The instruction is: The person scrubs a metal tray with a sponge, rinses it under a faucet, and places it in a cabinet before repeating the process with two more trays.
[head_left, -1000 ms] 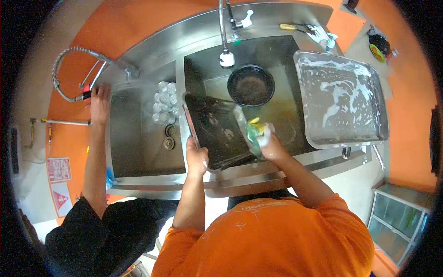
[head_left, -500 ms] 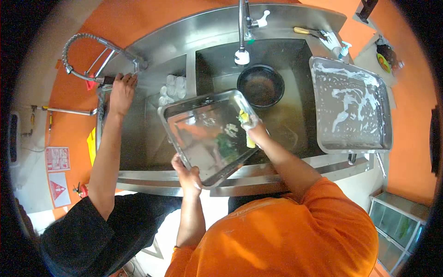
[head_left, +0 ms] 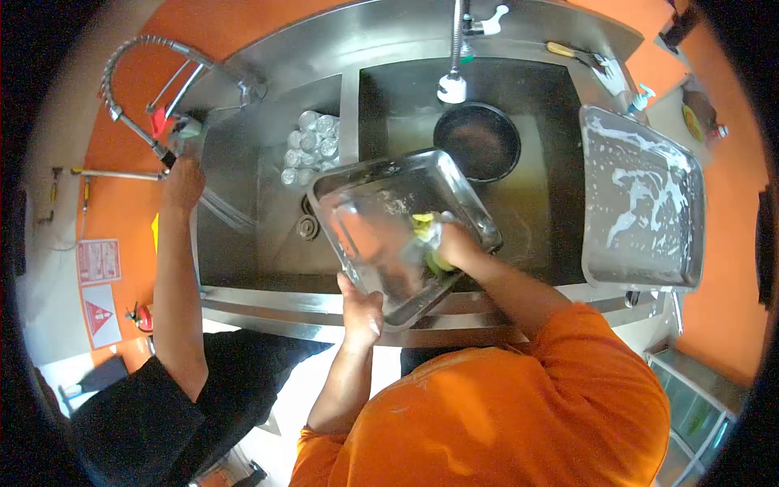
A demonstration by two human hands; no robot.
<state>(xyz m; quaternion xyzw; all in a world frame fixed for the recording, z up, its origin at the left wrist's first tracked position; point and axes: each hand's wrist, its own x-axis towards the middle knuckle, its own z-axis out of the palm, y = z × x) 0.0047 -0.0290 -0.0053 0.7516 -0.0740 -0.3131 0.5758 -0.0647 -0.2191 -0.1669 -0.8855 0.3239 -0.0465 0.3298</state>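
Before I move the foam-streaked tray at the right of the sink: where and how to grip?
I'd grip the tray midway along its sink-side rim, coming from over the sink, thumb inside, fingers outside. It lies open side up with raised walls; the foam streaks lie mostly further in. Wet metal may slip.

From my head, the one camera is looking forward and steeply down over my orange shirt [head_left: 487,418], keeping my left fingers [head_left: 348,292] and right fingers [head_left: 449,238] close, near mid-view. Its wide, curving view is also taking in the sink [head_left: 531,223] beyond and a co-worker's forearm [head_left: 178,280] at left.
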